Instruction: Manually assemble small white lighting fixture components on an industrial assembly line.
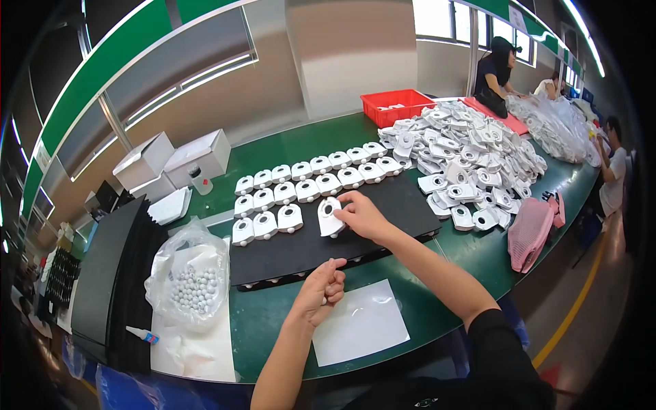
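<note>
My right hand (364, 217) pinches a white plastic housing (329, 222) with a round dark-rimmed hole, at the right end of the nearest row on the black board (287, 256). A small white ball shows at its lower edge. Similar white housings (290, 217) lie on the board in three rows, many with a ball at the near edge. My left hand (321, 292) is held palm up before the board, fingers curled closed. A pale speck shows in it, too hidden to name. Below it lies a white sheet (365, 328).
A clear bag of white balls (193, 287) and a small glue bottle (143, 334) are at left, by stacked black boards (113, 273). Loose housings (471, 150) pile up right, near a red crate (393, 102) and pink basket (529, 232). Co-workers sit beyond.
</note>
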A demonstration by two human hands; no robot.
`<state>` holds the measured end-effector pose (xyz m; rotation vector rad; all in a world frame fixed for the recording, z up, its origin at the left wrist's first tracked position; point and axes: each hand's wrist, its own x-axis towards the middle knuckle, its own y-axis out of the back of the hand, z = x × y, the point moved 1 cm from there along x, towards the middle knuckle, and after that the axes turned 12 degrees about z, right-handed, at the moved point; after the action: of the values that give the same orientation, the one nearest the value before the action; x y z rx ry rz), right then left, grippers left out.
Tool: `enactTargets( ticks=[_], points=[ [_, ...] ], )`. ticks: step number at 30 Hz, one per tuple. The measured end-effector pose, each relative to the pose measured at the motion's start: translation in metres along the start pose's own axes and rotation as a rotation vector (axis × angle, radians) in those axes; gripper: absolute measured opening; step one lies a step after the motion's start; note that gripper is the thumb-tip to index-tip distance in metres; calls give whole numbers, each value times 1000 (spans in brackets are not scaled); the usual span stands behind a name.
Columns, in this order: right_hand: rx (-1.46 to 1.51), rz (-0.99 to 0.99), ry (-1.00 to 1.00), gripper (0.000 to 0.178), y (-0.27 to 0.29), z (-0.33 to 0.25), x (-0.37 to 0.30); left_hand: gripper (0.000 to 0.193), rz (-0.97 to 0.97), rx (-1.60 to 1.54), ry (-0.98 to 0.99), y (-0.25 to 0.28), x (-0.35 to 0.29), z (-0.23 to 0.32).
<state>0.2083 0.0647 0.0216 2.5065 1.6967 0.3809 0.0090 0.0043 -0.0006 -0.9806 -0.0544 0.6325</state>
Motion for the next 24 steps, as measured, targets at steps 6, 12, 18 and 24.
enactTargets(
  ticks=[6, 12, 18, 24],
  points=[
    [-178, 93, 10, 36, -40, 14, 36, 25, 402, -56, -159, -18, -7, -1],
    [-320, 268, 299, 27, -29, -4, 19, 38, 440, -83, -208, -17, -8, 0],
    [-548, 355, 426, 20, 83, -13, -30, 20, 461, 57, -147, -32, -11, 4],
    [-1252, 433, 248, 16, 185, 25, -104, 32, 409, 61, -167, -30, -10, -3]
  ],
)
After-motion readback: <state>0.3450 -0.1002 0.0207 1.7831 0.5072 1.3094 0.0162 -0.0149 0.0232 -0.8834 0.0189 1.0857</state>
